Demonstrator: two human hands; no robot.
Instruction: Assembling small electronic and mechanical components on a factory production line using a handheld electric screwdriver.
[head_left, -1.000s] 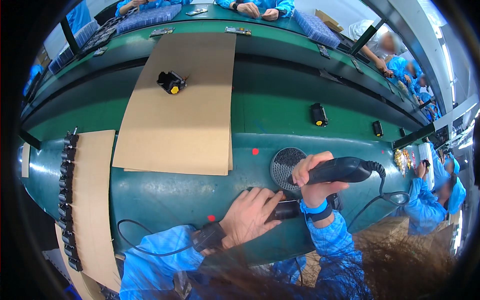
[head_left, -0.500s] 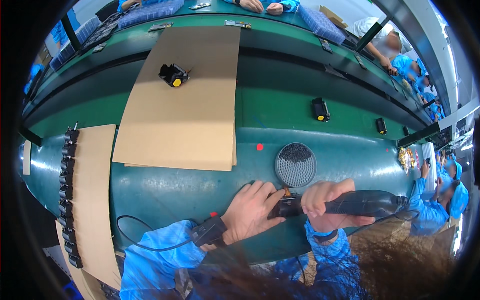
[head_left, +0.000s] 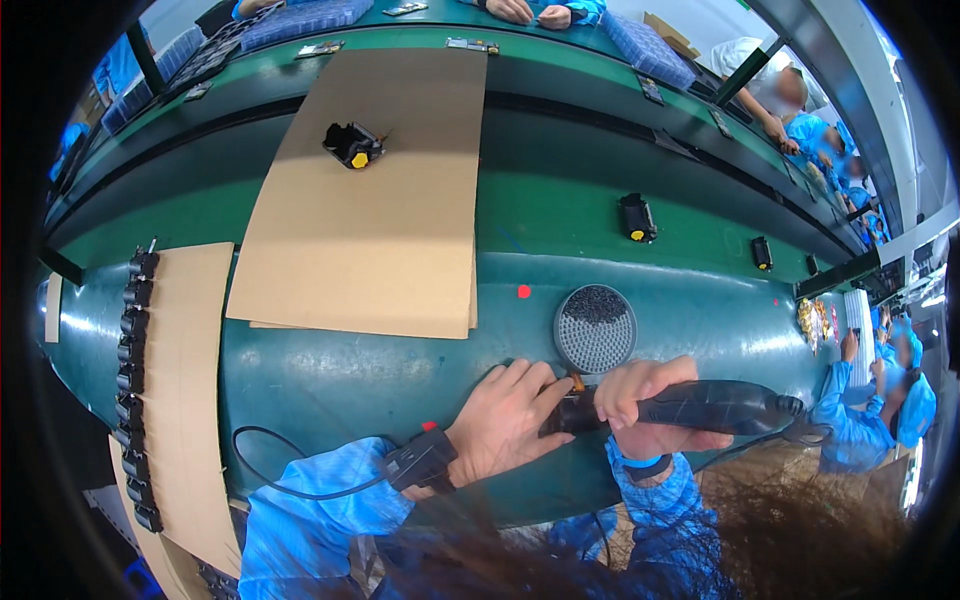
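At a glossy green bench (head_left: 380, 370), the right hand (head_left: 645, 405) clamps its fingers on a smooth black electric screwdriver (head_left: 715, 407), over the round, dimpled dish (head_left: 596, 348) a second ago, now beside a black housing (head_left: 576, 414) seemingly pinched by the left hand (head_left: 502, 425).

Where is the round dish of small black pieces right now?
In the head view, the round dish sits right of centre on the green bench, just beyond the right hand and to the right of the cardboard sheets.
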